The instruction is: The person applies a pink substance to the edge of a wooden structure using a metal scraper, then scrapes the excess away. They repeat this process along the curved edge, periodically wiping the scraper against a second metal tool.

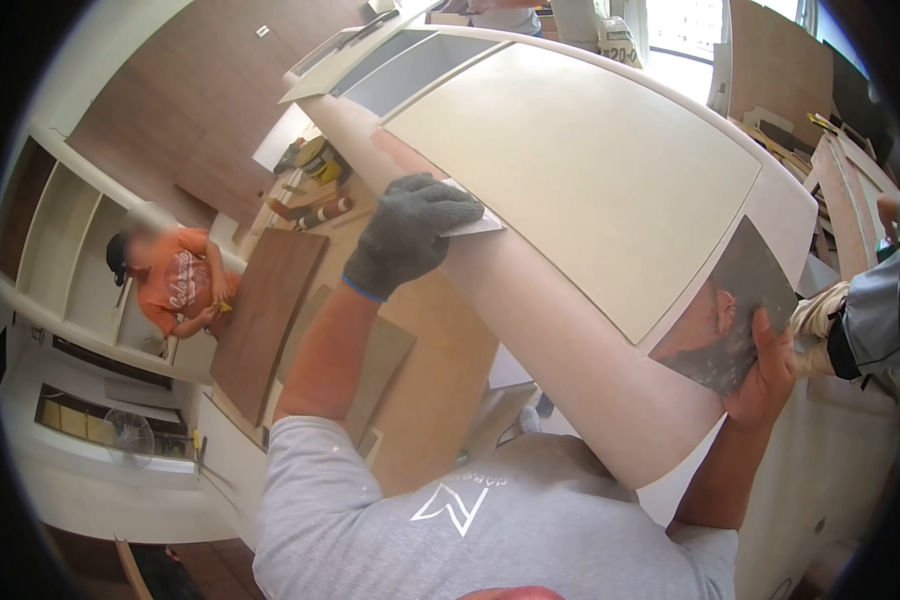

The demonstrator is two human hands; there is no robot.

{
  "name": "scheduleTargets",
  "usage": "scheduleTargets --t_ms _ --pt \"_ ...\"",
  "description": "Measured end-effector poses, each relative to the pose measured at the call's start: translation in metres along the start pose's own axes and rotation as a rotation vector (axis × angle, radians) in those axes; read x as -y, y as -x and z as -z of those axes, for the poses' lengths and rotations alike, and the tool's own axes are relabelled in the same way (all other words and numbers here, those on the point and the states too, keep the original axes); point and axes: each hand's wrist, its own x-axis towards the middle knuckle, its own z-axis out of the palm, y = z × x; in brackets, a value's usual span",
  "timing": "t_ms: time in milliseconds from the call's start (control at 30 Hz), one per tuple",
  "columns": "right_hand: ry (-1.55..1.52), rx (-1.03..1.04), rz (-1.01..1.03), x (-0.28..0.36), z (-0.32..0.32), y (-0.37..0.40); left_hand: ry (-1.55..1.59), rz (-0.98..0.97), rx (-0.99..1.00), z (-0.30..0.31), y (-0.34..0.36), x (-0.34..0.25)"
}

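Note:
My left hand (407, 232), in a dark grey glove, is closed round a flat metal scraper (473, 222). The scraper's blade lies against the rounded pinkish edge (530, 300) of a large cream panel (590, 170). On the right, my bare right hand (765, 370) grips a dark square board (725, 310) by its lower right corner, thumb on top. Reddish-pink paste (705, 322) is smeared on that board, which is held over the panel's right end. More reddish filler (407, 155) shows on the rounded edge beyond my left hand.
At the left stands a person in an orange shirt (182, 280), near a brown board (267, 310) on a wooden worktop (440, 390). A yellow-black tin (318, 160) and rollers lie behind. Another person's gloved hand (820, 325) is close at the right. Boards lean at upper right.

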Motion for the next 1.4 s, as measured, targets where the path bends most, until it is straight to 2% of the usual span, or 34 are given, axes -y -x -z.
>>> scheduleTargets --t_ms 233,333,433,667,933,1033,1133,1233,1400 --pt "-0.011 0.045 -0.003 0.001 0.000 -0.001 0.053 0.019 0.084 0.003 0.004 0.002" --pt "0.006 -0.108 0.004 -0.005 0.005 0.003 -0.020 -0.004 0.035 0.013 0.016 -0.007" --pt "-0.026 -0.128 -0.002 -0.006 -0.003 0.005 0.039 -0.006 0.083 0.028 0.017 -0.010" --pt "-0.075 -0.085 -0.007 -0.005 -0.003 0.003 -0.019 -0.026 -0.007 0.018 -0.001 -0.014" --pt "-0.040 -0.015 0.043 -0.002 -0.006 0.003 0.062 -0.033 0.018 -0.004 -0.001 -0.012" --pt "-0.024 0.009 0.046 -0.002 -0.006 0.002 0.037 -0.024 0.051 0.004 0.001 -0.019" --pt "0.072 -0.187 0.026 -0.007 0.002 0.004 -0.009 -0.020 0.045 0.013 0.013 -0.030" --pt "0.007 -0.080 0.032 -0.003 -0.005 0.005 -0.018 -0.014 0.057 0.026 0.023 -0.031" --pt "-0.020 -0.116 0.011 -0.006 -0.006 0.002 -0.013 0.021 -0.011 0.037 0.016 -0.014"
